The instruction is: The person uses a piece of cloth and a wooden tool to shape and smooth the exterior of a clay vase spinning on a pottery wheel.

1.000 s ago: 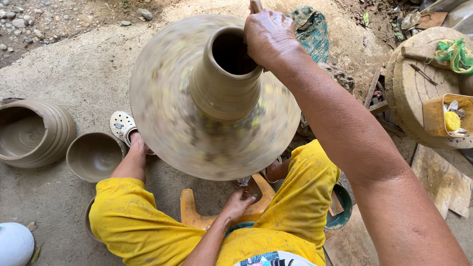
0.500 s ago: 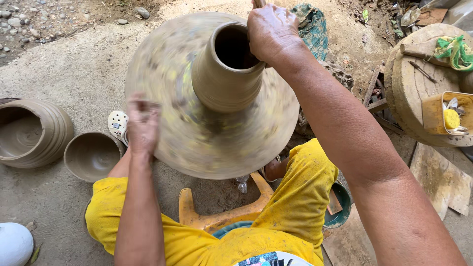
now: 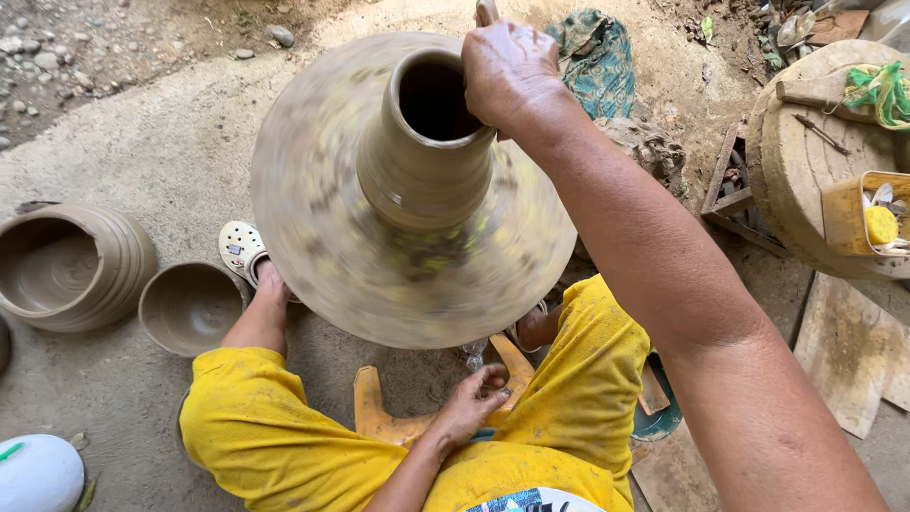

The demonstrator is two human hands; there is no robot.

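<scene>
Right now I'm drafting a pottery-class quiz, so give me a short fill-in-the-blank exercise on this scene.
1. The right hand grips the rim of the clay ____ on the blurred wheel.
2. The left hand rests low, by the ____ wooden stool.
3. The person's trousers are ____.
4. The two clay bowls sit on the ground to the wheel's ____.

Missing words: vase; orange; yellow; left

Yellow shorts [image 3: 275, 436] (clay-speckled), white perforated clog [image 3: 242, 248], bare arms, no sleeves.
</scene>
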